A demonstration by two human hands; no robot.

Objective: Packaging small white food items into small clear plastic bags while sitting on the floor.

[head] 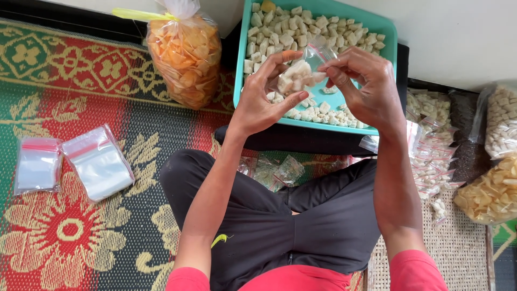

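Observation:
My left hand and my right hand together hold a small clear plastic bag partly filled with pale snack cubes, above a teal tray. The left fingers cup the bag's filled bottom. The right fingers pinch its open top edge. The tray is loaded with many more pale cubes and rests on a dark block in front of my crossed legs in black trousers.
A tied bag of orange chips stands left of the tray. Two stacks of empty zip bags lie on the patterned mat at left. Filled small bags and larger bags of snacks sit at right.

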